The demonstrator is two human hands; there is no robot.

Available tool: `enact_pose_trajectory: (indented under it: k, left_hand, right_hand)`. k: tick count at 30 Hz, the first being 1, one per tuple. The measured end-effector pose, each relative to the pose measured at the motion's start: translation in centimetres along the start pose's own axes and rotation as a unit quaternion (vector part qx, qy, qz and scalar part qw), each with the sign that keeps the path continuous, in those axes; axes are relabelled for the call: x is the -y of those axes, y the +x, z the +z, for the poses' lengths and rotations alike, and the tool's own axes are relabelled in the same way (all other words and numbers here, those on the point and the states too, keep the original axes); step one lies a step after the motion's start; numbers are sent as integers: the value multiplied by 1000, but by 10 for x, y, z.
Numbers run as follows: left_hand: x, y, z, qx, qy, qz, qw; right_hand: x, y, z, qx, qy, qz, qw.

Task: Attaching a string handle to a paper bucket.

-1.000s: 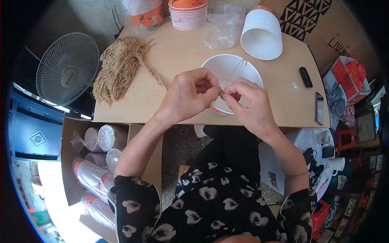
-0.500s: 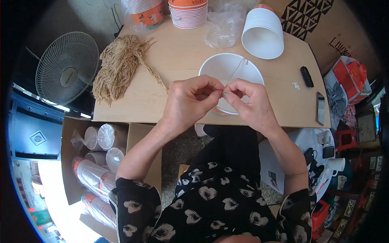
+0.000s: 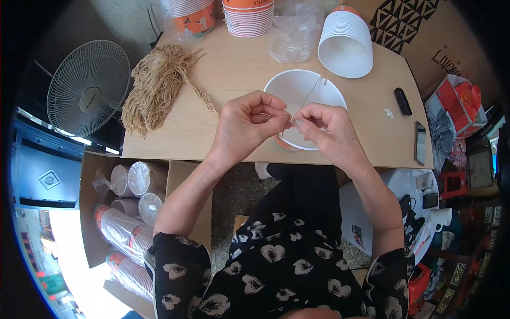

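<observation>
A white-lined paper bucket (image 3: 287, 85) stands upright at the table's front edge, beneath my two hands. A thin cord (image 3: 311, 91) hangs from the far right of its rim and runs across the opening to my fingers. My left hand (image 3: 239, 127) pinches the cord's end between thumb and forefinger. My right hand (image 3: 334, 133) pinches it close beside, the fingertips of both hands almost meeting over the bucket. The exact shape of the cord end is too small to make out.
On the table (image 3: 212, 143) lie a beige cord bundle (image 3: 156, 87), bucket stacks (image 3: 345, 32), a crumpled plastic bag (image 3: 295, 42), a black object (image 3: 402, 101) and a phone (image 3: 419, 142). A fan (image 3: 89, 95) stands left. Below it, a carton (image 3: 90, 212) holds several wrapped stacks.
My left fingers have spread a little and shifted slightly, with the thumb and forefinger still pinching. My right hand stays almost in place. The bucket stands where it was.
</observation>
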State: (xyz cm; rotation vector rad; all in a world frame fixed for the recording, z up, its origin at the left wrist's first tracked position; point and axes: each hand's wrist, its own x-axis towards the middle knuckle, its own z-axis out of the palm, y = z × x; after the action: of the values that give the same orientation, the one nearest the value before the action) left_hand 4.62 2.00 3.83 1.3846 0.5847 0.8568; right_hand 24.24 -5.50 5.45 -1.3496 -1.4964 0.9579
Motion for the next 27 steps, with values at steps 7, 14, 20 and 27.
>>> enact_pose_trajectory:
  k: [7, 14, 20, 27]
  left_hand:
    - [-2, -5, 10, -17, 34, 24, 999]
    - [-3, -11, 14, -12, 51, 62, 997]
    - [1, -7, 5, 12, 31, 40, 999]
    - [0, -4, 0, 41, -2, 13, 999]
  right_hand:
    - [0, 2, 1, -8, 18, 12, 1000]
    - [-5, 3, -1, -9, 25, 20, 999]
    - [6, -1, -4, 10, 19, 39, 999]
    - [1, 0, -3, -60, -48, -42, 996]
